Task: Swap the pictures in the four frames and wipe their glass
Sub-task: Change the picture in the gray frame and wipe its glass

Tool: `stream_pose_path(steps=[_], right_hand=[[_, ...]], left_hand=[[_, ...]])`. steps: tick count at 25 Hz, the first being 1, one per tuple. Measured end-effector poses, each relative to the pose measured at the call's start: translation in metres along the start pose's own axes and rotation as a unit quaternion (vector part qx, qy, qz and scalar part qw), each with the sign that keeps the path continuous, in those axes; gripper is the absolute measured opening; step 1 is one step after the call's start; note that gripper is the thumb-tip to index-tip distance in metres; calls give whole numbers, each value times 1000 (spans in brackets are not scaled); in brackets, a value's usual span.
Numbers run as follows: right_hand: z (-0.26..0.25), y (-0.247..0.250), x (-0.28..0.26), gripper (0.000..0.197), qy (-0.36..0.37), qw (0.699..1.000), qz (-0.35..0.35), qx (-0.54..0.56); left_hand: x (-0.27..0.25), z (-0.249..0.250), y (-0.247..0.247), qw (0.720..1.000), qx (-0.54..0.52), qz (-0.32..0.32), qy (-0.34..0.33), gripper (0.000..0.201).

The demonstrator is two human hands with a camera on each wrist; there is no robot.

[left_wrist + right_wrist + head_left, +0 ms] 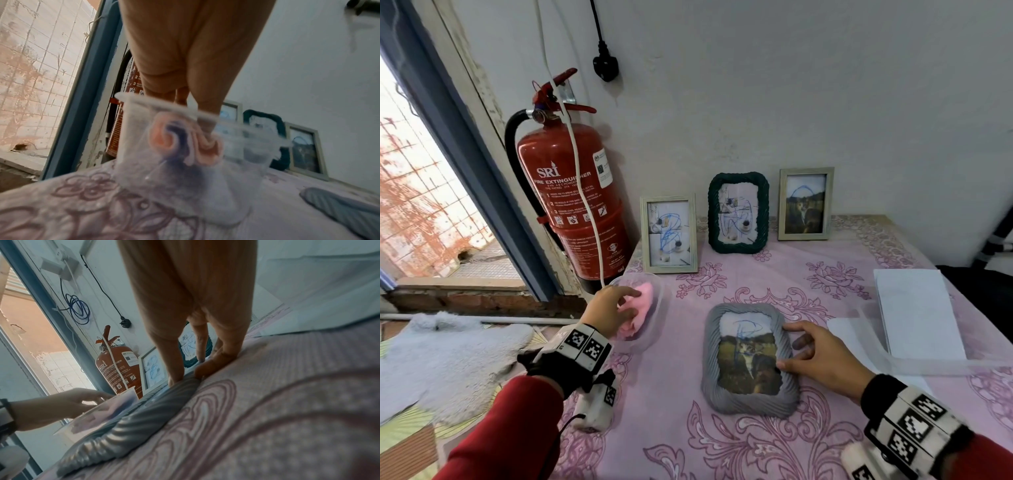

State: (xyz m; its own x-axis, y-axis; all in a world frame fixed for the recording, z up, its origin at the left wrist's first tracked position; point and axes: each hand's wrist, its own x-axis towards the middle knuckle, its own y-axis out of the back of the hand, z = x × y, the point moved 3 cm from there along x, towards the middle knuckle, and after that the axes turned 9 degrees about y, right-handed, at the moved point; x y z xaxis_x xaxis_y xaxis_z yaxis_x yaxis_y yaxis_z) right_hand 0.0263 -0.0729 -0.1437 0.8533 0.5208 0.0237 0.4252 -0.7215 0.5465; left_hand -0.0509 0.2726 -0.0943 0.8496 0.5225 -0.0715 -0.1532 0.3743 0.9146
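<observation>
A grey ribbed frame (750, 359) with a cat picture lies flat on the pink flowered tablecloth (722, 445). My right hand (786, 346) rests on its right rim with the fingers spread, thumb and fingertips touching the edge (174, 379). My left hand (631, 303) reaches into a clear plastic tub (659, 298) at the table's left edge, and its thumb and fingers pinch a pink cloth (645, 298) that lies bunched inside (164, 138). Three frames lean on the back wall: a pale one (668, 234), a dark green one (738, 212) and another pale one (805, 204). All their glass carries blue scribbles.
A red fire extinguisher (575, 192) stands by the wall just left of the table, with a white cord (582, 178) hanging across it. White sheets (917, 315) and a clear plastic sleeve (859, 342) lie at the table's right. An open window is at far left.
</observation>
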Motion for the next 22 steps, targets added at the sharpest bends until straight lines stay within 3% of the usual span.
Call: stream_pose_path(steps=[5, 7, 15, 19, 22], right_hand=[[-3, 0, -2, 66, -6, 1000, -5, 7], [-6, 1, -3, 65, -7, 1000, -5, 5], [-13, 1, -6, 64, -18, 1000, -8, 3], [-14, 1, -6, 65, -17, 1000, -6, -4], [-14, 1, -6, 65, -15, 1000, -7, -1]], left_hand=[[-20, 40, 24, 985, -42, 139, -94, 37], [-31, 66, 28, 976, -76, 149, -140, 37], [-57, 134, -40, 976, -99, -20, -194, 39], [-60, 138, -79, 974, -20, -105, -202, 40], [-59, 129, -91, 963, 60, -132, -230, 42]])
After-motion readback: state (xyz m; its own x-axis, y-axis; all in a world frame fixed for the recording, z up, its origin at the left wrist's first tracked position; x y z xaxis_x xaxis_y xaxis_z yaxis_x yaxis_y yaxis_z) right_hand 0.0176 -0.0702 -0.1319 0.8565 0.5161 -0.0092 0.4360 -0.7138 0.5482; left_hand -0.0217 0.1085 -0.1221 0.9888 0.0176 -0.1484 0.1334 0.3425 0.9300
